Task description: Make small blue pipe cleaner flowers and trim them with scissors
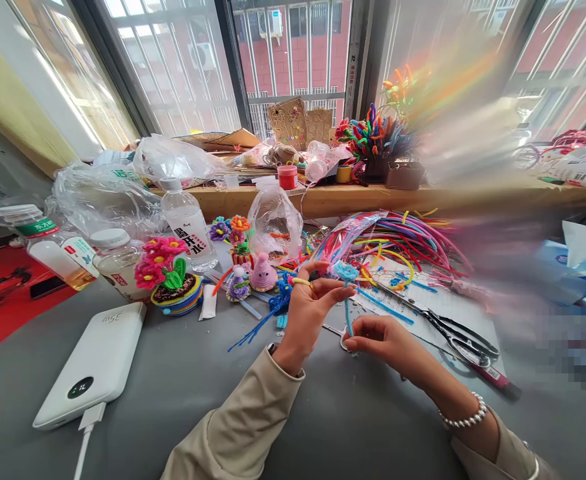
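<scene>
A light blue pipe-cleaner flower [346, 271] is held upright above the grey table, its stem running down between both hands. My left hand [309, 313] pinches it just below the bloom, fingers closed. Lower down, my right hand [387, 343] has its thumb and fingers closed on the bottom of the stem. Blue pipe cleaners [387, 307] and long black-handled scissors [453, 333] lie close by to the right. Left of my left hand rests a dark blue pipe-cleaner piece [277, 300] with trailing strands. Part of the flower is hidden by my left fingers.
A white power bank [93, 367] with a cable lies at the left. Behind it stand a potted pink flower [173, 293] and water bottles [187, 223]. A bundle of coloured pipe cleaners [397, 233] spreads at the back. The right side is blurred, with a tissue pack [570, 267].
</scene>
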`<state>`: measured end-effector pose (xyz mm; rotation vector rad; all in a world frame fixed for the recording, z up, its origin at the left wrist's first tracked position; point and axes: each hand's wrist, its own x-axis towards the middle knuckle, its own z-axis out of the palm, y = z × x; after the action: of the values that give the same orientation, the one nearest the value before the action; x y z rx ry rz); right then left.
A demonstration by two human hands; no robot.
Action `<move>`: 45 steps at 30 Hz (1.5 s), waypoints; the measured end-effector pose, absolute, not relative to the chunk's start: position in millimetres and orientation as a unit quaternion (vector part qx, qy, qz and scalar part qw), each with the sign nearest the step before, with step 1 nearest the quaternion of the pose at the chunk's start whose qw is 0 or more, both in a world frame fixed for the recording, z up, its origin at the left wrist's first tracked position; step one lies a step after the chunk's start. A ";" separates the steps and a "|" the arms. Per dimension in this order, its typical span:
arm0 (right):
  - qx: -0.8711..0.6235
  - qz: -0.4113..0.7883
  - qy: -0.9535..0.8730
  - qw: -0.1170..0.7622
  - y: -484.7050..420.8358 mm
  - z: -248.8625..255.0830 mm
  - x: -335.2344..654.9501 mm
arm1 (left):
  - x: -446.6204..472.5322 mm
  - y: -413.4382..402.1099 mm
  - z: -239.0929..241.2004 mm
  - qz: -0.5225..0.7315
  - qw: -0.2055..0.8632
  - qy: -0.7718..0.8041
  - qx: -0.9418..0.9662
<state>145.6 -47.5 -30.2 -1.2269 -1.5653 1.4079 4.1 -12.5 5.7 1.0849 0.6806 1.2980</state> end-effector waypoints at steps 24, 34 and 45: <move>-0.485 0.344 -0.715 0.368 -44.6 -35.8 148.2 | -5.9 -21.4 8.7 0.561 0.596 0.201 0.537; -0.459 0.332 -0.725 0.392 -45.8 -31.8 150.2 | -6.4 -9.1 13.3 0.588 0.656 0.213 0.423; -0.439 0.329 -0.743 0.383 -49.5 -25.9 151.7 | -13.0 13.6 8.5 0.633 0.693 0.232 0.255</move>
<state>151.7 -49.5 -25.9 -1.1194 -1.8953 0.8385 -13.0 13.6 8.5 0.5699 0.5180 1.4146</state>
